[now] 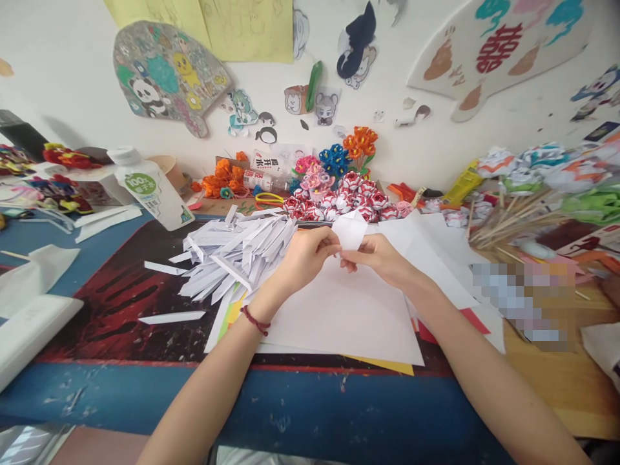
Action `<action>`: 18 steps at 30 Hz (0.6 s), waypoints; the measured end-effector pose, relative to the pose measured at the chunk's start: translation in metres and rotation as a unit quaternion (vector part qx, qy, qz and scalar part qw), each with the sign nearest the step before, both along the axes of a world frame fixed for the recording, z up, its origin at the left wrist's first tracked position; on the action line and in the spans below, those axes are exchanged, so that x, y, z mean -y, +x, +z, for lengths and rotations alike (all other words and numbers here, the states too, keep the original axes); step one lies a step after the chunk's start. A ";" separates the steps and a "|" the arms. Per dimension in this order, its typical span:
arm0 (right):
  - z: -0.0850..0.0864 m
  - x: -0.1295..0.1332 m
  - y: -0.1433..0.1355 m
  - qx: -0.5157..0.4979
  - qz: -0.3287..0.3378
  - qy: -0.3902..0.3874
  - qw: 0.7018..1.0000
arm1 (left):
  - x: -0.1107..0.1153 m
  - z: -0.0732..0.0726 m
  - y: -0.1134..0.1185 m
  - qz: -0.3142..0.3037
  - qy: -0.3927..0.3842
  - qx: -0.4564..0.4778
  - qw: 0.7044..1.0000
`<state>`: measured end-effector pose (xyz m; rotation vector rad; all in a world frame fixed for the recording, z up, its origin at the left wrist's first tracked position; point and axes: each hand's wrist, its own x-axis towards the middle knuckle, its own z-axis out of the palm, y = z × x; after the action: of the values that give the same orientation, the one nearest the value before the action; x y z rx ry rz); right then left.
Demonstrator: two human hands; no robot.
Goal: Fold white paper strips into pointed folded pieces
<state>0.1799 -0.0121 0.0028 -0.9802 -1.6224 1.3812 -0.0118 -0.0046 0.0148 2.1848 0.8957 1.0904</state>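
Between my two hands a small piece of white paper point(349, 231) is held up above the white sheets point(339, 316). My left hand point(314, 253) pinches its lower left edge, thumb and fingers pressed together. On its lower right side my right hand point(375, 255) is closed on the same paper, and the fingertips of both hands nearly meet. To the left of my left hand lies a heap of folded white paper strips point(237, 252), with a couple of strips lying apart from it on the dark red and black mat point(121, 303).
Behind my hands stand red and white paper flowers point(358, 197) and orange and blue ones. A white bottle point(152, 190) leans at the back left. At the right are wooden sticks point(508, 219); a long white case point(36, 332) lies at the left edge.
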 end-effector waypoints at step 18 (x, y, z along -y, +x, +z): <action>0.003 0.003 -0.001 -0.028 -0.045 0.022 0.998 | -0.001 -0.004 0.003 0.048 -0.079 0.043 0.995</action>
<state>0.1784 -0.0147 0.0054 -0.9678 -1.5422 1.2963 -0.0089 -0.0038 0.0110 1.9689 1.0201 1.1103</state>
